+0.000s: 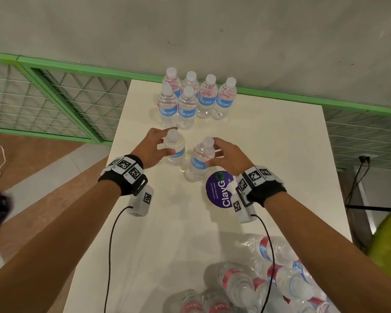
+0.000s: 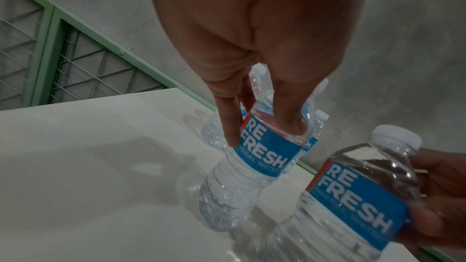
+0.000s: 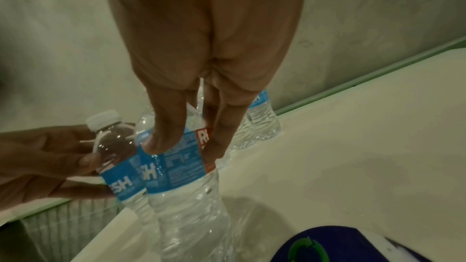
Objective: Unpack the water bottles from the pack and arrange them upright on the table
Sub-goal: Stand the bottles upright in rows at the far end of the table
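Observation:
Two clear water bottles with blue labels and white caps are in my hands at the middle of the white table (image 1: 269,143). My left hand (image 1: 167,142) grips the left bottle (image 1: 178,154) by its shoulder; the left wrist view shows that hand (image 2: 266,135) with its fingers on either side of the bottle (image 2: 262,158). My right hand (image 1: 212,153) grips the right bottle (image 1: 198,164), which leans a little, base near the tabletop. The right wrist view shows my right hand (image 3: 186,149) holding this bottle (image 3: 181,168). Several bottles (image 1: 186,105) stand upright at the table's far edge.
The opened pack (image 1: 264,283) of lying bottles sits at the table's near right corner. A round purple sticker (image 1: 218,190) lies under my right wrist. A grey wall and a green-framed wire fence (image 1: 54,98) run behind and left of the table.

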The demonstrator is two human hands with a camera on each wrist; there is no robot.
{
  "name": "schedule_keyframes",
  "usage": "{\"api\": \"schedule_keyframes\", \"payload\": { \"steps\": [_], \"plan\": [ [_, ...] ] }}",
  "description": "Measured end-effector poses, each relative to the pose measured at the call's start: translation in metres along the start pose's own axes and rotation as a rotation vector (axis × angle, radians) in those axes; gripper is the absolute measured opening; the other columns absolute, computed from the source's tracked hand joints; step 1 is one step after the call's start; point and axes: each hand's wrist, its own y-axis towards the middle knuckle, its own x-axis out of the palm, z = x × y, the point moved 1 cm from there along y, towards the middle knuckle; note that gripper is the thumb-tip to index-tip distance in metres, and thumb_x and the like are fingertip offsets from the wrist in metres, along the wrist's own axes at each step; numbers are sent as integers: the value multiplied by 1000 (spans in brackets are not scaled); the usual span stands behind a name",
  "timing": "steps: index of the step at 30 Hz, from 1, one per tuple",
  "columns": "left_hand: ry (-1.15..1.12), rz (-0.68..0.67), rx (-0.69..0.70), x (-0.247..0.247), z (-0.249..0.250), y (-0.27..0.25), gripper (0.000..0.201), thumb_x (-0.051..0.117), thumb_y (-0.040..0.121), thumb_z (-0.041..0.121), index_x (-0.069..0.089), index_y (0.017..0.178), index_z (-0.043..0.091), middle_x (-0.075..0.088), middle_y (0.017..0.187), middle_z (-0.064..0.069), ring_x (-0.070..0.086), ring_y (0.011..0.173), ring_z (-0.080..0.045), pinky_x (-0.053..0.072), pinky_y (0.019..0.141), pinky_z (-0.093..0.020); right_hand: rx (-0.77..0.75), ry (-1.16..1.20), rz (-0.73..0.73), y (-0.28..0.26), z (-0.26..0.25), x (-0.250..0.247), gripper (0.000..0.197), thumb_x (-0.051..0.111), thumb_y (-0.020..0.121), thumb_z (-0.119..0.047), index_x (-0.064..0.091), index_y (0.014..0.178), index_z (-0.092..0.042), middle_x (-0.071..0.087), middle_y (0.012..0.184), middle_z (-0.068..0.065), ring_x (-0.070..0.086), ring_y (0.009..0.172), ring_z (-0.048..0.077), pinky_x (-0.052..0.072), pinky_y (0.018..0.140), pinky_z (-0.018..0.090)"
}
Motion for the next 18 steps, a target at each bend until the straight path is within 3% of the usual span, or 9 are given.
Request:
{"api": "schedule_keyframes", "payload": {
  "steps": [4, 8, 11, 13, 18],
  "plan": [
    [35, 6, 4, 1, 6, 7, 65, 71, 80, 14, 42, 137, 23, 41, 126, -12, 46, 108, -16, 36, 98, -24, 16, 58, 81, 6, 7, -12, 65, 74, 73, -2, 47, 129, -21, 61, 113, -1, 62, 98, 15, 49, 81, 19],
    [44, 11, 10, 5, 17, 16, 63, 73, 78, 14, 45, 134, 19, 44, 126, -14, 49, 111, -21, 39, 97, -26, 13, 64, 83, 11, 11, -18, 64, 74, 75, -3, 44, 129, -22, 59, 120, -1, 60, 104, 15, 50, 89, 27],
    [37, 21, 9, 11, 26, 25, 61, 74, 77, 14, 47, 132, 19, 46, 124, -14, 51, 113, -25, 42, 101, -33, -3, 55, 47, 12, 11, -13, 65, 76, 75, -11, 45, 130, -24, 54, 126, -5, 57, 108, 16, 51, 86, 25],
    [31, 21, 6, 18, 33, 31, 61, 74, 77, 15, 47, 131, 20, 46, 123, -13, 52, 112, -25, 43, 102, -35, -31, 18, 37, 13, 11, -8, 66, 81, 70, -14, 48, 125, -26, 56, 122, -2, 59, 106, 19, 54, 86, 30],
    [129, 10, 32, 30, 48, 53, 64, 75, 76, 20, 46, 133, 22, 47, 123, -10, 51, 112, -25, 44, 96, -34, -22, -58, 78, 16, 14, -29, 60, 74, 75, -3, 49, 127, -19, 60, 105, -4, 60, 90, 13, 46, 68, 4]
  ]
}}
